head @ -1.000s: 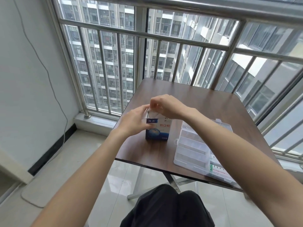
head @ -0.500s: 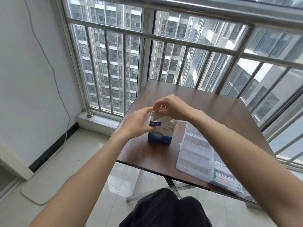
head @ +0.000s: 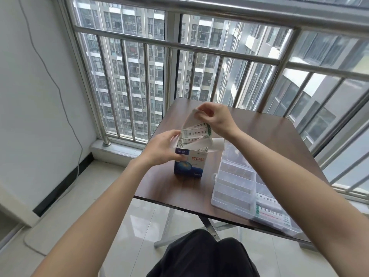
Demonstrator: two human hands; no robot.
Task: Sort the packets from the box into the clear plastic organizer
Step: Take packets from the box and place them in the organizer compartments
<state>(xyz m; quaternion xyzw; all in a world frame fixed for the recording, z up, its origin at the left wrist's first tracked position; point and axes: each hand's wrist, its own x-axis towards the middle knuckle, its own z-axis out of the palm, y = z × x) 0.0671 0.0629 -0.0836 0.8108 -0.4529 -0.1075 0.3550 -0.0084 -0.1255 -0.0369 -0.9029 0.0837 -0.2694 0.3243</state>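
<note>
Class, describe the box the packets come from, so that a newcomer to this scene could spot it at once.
Start at the brown table by the railed window. Near its left front edge, left of the clear plastic organizer, stands the box, steadied by the left hand. Unlike the see-through organizer, it is upright blue-and-white card with red lettering and an open top.

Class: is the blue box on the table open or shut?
Open: the box stands upright with top flaps raised, packets coming out.

I sit on an enclosed balcony of a high-rise flat. A steel window railing (head: 199, 47) runs before me, and through it I see apartment towers (head: 137, 76) close by. My small brown table (head: 259, 136) stands on glossy floor tiles (head: 79, 206), beside a plain white wall (head: 30, 96) with a trailing cable (head: 60, 92).
</note>
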